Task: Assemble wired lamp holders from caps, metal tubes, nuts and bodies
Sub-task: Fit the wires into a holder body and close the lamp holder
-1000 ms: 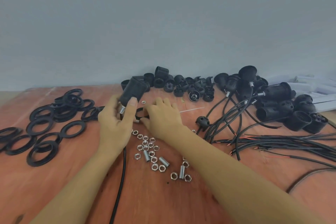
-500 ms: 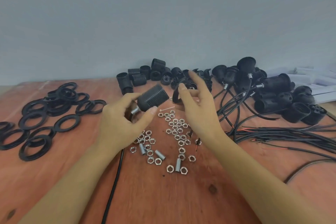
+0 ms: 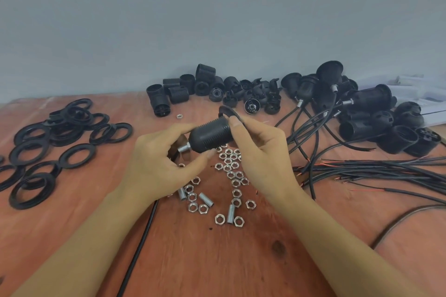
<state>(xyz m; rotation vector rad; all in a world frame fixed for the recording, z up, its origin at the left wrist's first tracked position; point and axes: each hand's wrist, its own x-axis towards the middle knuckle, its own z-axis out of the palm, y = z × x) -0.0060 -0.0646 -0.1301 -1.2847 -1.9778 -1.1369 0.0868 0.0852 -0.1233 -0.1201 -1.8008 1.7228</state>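
Note:
My left hand [image 3: 159, 166] grips a black threaded lamp holder [image 3: 209, 136] with a short metal tube [image 3: 184, 147] at its narrow end; its black cable [image 3: 142, 241] runs down toward me. My right hand [image 3: 263, 152] pinches a black ring [image 3: 228, 113] at the holder's wide open end. Under both hands lie several loose nuts [image 3: 230, 171] and short metal tubes [image 3: 230, 213] on the wooden table [image 3: 217, 260].
Several black rings [image 3: 62, 132] are piled at the left. Loose black bodies and caps [image 3: 212, 90] line the wall. Finished wired holders [image 3: 369, 113] are heaped at the right, with bare-ended black cables [image 3: 376, 171] spread beside them.
Both hands rose from the table. The left hand tipped the holder sideways; the right hand lifted a black ring off the table and brought it to the holder's open end.

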